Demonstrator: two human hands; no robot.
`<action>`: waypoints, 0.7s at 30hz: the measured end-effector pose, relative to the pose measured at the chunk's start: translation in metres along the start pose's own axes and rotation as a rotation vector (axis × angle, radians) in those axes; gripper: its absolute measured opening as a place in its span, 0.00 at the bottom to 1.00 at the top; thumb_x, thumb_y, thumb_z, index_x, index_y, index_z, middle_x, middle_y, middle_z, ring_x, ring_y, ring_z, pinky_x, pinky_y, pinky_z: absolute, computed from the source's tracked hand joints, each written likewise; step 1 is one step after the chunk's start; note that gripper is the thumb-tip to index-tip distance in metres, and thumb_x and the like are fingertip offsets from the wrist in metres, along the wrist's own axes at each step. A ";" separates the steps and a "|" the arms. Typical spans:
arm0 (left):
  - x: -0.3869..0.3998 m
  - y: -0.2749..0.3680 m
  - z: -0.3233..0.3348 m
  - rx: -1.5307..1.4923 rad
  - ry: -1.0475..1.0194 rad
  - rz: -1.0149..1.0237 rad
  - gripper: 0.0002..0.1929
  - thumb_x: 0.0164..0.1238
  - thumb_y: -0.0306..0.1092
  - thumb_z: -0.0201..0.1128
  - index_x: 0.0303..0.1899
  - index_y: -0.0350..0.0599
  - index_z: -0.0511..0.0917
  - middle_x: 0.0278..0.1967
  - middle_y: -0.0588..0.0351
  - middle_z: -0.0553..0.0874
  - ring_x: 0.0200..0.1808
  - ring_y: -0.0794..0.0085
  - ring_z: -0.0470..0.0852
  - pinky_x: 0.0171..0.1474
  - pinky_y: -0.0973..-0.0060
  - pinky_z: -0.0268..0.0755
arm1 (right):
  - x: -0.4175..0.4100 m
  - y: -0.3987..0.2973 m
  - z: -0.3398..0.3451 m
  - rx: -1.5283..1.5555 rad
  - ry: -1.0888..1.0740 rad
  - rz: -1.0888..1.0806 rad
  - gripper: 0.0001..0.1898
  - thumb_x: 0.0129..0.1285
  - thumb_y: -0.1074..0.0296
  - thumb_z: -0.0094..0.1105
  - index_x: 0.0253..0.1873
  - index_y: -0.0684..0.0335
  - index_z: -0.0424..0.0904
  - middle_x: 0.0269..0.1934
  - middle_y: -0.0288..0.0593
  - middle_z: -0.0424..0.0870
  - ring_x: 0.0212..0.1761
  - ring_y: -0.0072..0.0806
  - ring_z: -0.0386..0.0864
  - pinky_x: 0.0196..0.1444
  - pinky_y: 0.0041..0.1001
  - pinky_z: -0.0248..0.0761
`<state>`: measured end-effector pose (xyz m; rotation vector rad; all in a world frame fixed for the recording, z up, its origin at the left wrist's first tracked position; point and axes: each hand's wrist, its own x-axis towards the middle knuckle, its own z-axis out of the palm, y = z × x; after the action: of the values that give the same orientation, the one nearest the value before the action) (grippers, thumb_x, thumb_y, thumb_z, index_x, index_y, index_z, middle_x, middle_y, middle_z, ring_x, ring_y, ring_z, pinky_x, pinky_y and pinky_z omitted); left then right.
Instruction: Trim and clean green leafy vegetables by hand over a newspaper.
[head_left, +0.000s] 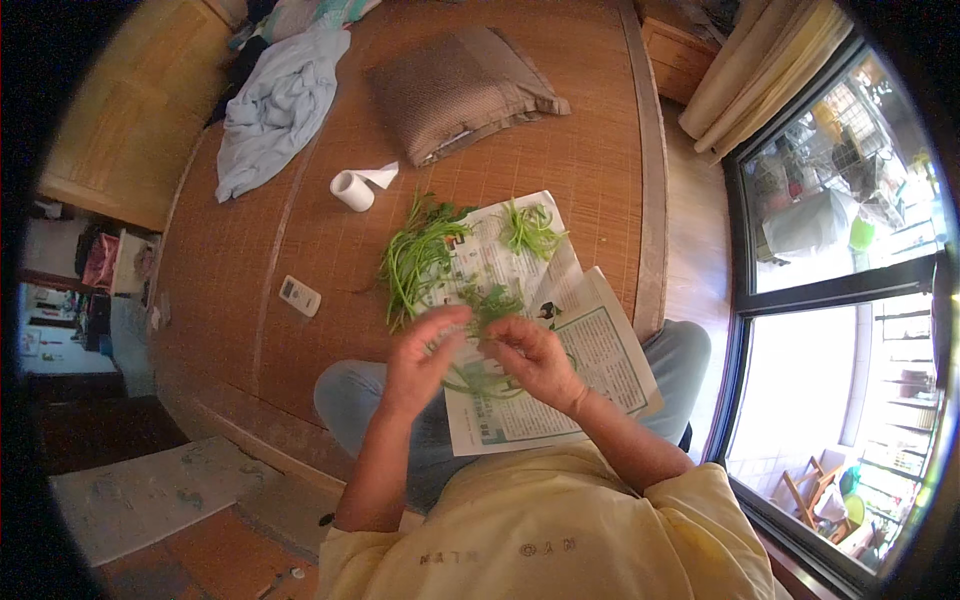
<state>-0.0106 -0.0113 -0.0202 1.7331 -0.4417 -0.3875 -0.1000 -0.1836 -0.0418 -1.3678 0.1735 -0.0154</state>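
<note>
Both hands are over newspaper sheets (600, 360) spread across my lap and a woven mat. My right hand (529, 360) pinches a leafy green stem (495, 304), its leaves pointing away from me. Just to its left, my left hand (431, 352) is blurred, with fingers curved near the stem; whether it grips anything is unclear. Thin green stalks (480, 386) curve beneath the hands. A large bunch of long-stemmed greens (416, 262) lies along the left edge of the paper. A smaller pile of pale green stems (531, 231) rests at the paper's far end.
On the woven mat (465, 176) are a toilet paper roll (354, 190), a white remote control (300, 295), a brown woven pillow (465, 94) and a crumpled light blue cloth (289, 105). A dark-framed glass door (739, 315) stands at the right.
</note>
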 end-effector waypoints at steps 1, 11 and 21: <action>-0.004 0.015 0.002 0.128 -0.150 0.098 0.12 0.65 0.22 0.63 0.50 0.39 0.83 0.51 0.53 0.85 0.55 0.69 0.81 0.61 0.72 0.70 | 0.001 -0.004 0.001 -0.037 -0.019 -0.032 0.05 0.69 0.74 0.59 0.47 0.66 0.78 0.39 0.37 0.82 0.43 0.20 0.78 0.47 0.23 0.74; -0.013 0.031 0.008 0.164 -0.041 -0.051 0.08 0.65 0.24 0.66 0.44 0.37 0.85 0.39 0.58 0.88 0.39 0.78 0.84 0.45 0.78 0.76 | -0.003 -0.016 -0.002 0.073 0.047 0.000 0.04 0.68 0.75 0.61 0.45 0.67 0.78 0.39 0.37 0.82 0.41 0.20 0.78 0.46 0.22 0.73; -0.018 0.026 0.004 0.104 0.005 -0.147 0.07 0.68 0.25 0.62 0.44 0.33 0.82 0.37 0.55 0.87 0.38 0.76 0.86 0.45 0.77 0.78 | 0.003 -0.017 -0.010 0.323 0.136 -0.078 0.03 0.71 0.74 0.58 0.45 0.64 0.76 0.40 0.36 0.83 0.42 0.20 0.79 0.48 0.23 0.74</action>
<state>-0.0299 -0.0107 0.0048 1.8738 -0.3369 -0.4724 -0.0968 -0.1973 -0.0279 -1.0504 0.2219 -0.1945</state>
